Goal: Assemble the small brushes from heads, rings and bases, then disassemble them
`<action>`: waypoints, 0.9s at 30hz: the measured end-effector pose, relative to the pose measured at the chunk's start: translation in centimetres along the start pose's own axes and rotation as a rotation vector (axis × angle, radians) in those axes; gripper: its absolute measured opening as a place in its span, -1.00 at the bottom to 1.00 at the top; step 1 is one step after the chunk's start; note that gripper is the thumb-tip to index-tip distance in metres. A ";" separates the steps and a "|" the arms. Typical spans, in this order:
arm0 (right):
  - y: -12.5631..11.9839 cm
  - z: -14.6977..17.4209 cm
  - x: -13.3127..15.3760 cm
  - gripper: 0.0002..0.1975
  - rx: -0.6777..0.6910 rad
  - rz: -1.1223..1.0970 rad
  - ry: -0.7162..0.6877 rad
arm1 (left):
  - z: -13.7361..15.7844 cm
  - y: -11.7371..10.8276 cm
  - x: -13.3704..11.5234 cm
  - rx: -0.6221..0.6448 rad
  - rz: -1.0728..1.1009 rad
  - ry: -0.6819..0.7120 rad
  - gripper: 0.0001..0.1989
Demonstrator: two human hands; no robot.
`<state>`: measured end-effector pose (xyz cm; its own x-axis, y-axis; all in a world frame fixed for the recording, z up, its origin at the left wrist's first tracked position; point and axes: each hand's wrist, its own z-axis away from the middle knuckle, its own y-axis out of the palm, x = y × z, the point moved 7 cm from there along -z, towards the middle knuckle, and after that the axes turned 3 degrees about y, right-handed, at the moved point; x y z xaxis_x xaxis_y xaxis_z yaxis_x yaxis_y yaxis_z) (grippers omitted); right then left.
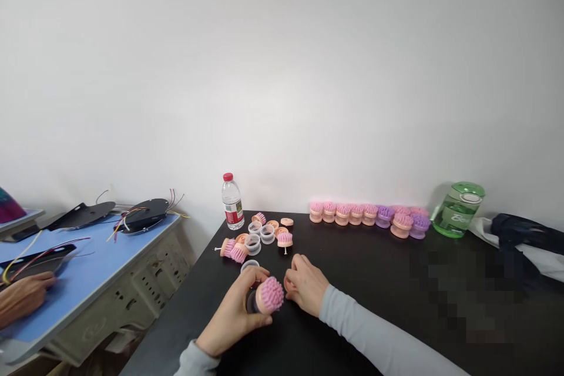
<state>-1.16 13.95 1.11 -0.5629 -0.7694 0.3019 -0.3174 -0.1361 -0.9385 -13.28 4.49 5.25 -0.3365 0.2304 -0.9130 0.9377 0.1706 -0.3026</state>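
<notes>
My left hand point(235, 312) is closed around a round scrub brush point(270, 295) with pink bristles and a peach body. The bristles face right, and a see-through part shows behind the body. Close by on the right, my right hand point(306, 283) pinches a peach-coloured piece point(287, 285), mostly hidden by the fingers. Beyond my hands lie loose clear rings point(267, 234), peach discs point(286, 221) and pink bristle heads point(239, 254). One bristle head point(284, 239) has a thin white stem pointing down. A clear ring point(250, 265) sits just behind my left hand.
Finished-looking pink and purple brushes point(355, 214) line the wall side of the black table point(352, 270). A water bottle point(232, 202) stands at the back left, a green container point(459, 211) at the back right. On a blue table point(88, 270), another person's hand point(26, 299) touches wired black parts.
</notes>
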 end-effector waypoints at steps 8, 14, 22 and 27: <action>-3.4 10.1 -4.7 -0.76 -0.125 -0.184 0.119 | -2.0 6.1 -0.2 -0.131 0.744 -0.198 -0.53; -5.1 13.0 -8.4 -0.64 -0.239 -0.855 0.253 | -3.8 13.5 0.5 -0.090 0.917 -0.263 -0.49; -7.7 14.5 -10.1 -0.60 -0.585 -1.444 0.242 | -1.6 16.9 0.5 0.009 1.067 -0.355 -0.58; -7.1 14.9 -7.9 -0.71 -0.660 -1.356 0.151 | -1.1 17.0 -0.6 -0.009 1.108 -0.335 -0.55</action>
<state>16.88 11.69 2.89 0.3695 -0.2210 0.9026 -0.8965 -0.3405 0.2836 2.80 8.33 0.93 0.7106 -0.0075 -0.7035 0.7032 0.0412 0.7098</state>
